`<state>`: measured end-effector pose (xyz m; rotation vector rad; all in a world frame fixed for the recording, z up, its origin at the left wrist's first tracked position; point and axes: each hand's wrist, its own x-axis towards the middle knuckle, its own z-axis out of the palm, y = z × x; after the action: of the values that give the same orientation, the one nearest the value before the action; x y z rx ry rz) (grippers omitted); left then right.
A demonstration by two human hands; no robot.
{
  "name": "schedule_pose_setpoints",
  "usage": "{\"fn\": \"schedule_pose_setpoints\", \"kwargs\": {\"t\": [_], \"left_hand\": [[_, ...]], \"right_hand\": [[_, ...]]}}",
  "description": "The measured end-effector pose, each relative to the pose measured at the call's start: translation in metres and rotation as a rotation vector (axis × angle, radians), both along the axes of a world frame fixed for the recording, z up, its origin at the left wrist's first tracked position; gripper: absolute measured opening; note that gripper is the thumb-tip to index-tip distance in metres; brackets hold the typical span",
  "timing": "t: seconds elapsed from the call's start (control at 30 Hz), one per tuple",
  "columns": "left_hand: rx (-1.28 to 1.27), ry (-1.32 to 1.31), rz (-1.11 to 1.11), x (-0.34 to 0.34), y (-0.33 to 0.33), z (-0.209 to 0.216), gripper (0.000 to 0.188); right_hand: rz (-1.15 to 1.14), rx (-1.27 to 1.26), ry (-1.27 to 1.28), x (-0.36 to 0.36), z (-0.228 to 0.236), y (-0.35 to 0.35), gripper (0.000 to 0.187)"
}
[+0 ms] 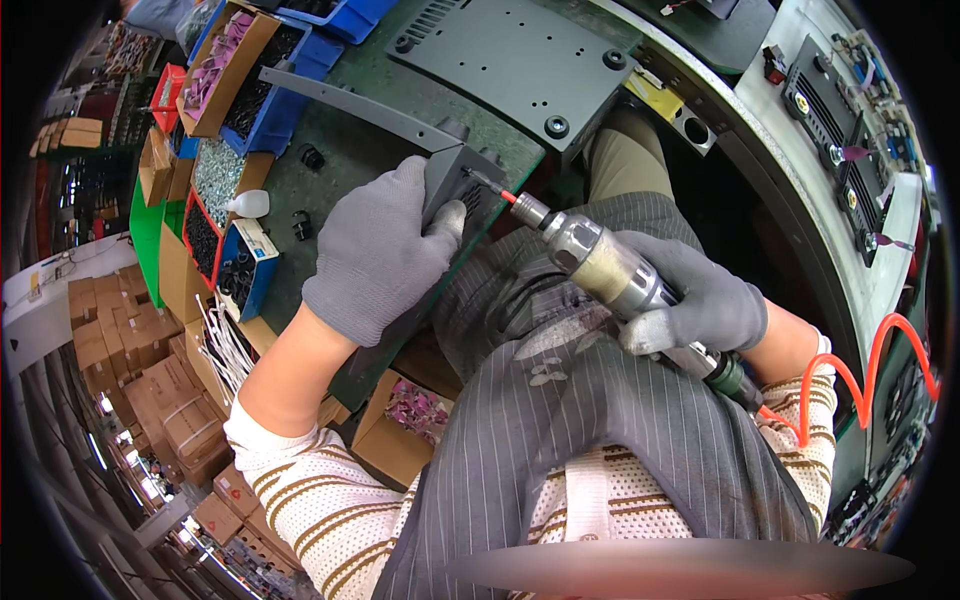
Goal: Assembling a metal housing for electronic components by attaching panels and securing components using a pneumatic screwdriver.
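In the head view, we see a green bench, blue bins at its upper left and stacked cartons beyond, on the left. Near the bench's edge, our left hand grips a grey bracket, whose long strip runs to the upper left. Above our lap, our right hand's fingers wrap a screwdriver, its long axis slanting from lower right to upper left, bit pointing at the bracket.

Nothing can be read — no words, numbers, signs.
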<state>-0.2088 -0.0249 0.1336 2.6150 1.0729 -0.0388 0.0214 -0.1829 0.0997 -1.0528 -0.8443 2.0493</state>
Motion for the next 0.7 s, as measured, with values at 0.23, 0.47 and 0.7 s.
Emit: {"fn": "schedule_pose_setpoints", "kwargs": {"t": [0.23,0.47,0.7], "left_hand": [[0.019,-0.012,0.006,0.000,0.000,0.001,0.029],[0.035,-0.037,-0.023,0.000,0.000,0.000,0.028],[0.037,-0.021,-0.007,0.001,0.000,0.001,0.028]], "right_hand": [[0.026,0.041,-0.092,0.001,0.002,0.004,0.069],[0.050,0.126,-0.159,0.002,0.004,0.011,0.077],[0.073,0.029,-0.175,0.002,0.001,0.013,0.079]]}}
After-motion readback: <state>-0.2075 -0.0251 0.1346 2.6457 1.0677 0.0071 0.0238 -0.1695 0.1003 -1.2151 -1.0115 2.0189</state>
